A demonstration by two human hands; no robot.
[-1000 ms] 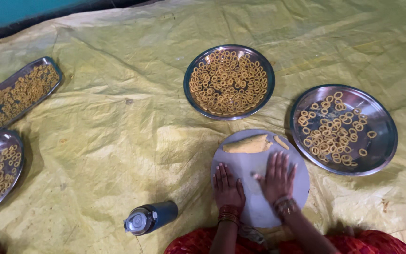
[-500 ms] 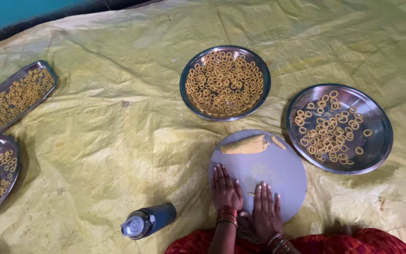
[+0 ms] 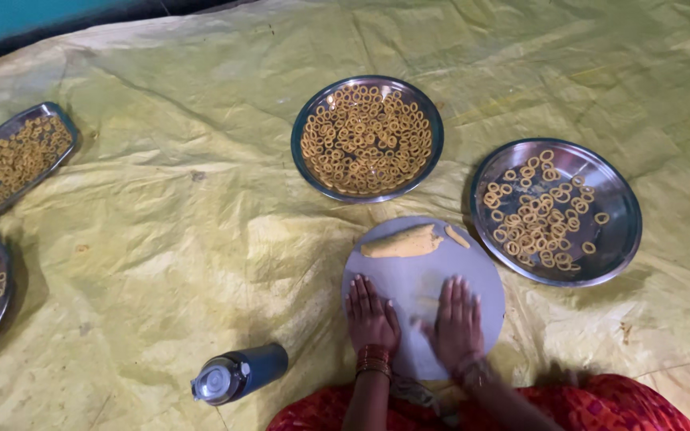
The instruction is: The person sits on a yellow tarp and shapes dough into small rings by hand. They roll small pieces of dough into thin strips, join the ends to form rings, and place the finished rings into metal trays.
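Head view: I see both hands flat, palms down, side by side on the round board [image 3: 409, 279], L hand [image 3: 371, 315], R hand [image 3: 457, 321], clamped on nothing. Dough lump [image 3: 402, 243] lies at 12 o'clock from them, long axis 9-to-3, slightly nearer the L hand, apart from both.

Four ring-filled trays [image 3: 557, 211], one board [image 3: 409, 279], one bottle [image 3: 237, 373].

I see no labels, signs, screens. Only package-like thing: dark blue bottle [image 3: 239, 373] with clear cap, lying on side on yellow sheet [image 3: 161, 239], left of round board [image 3: 473, 275].
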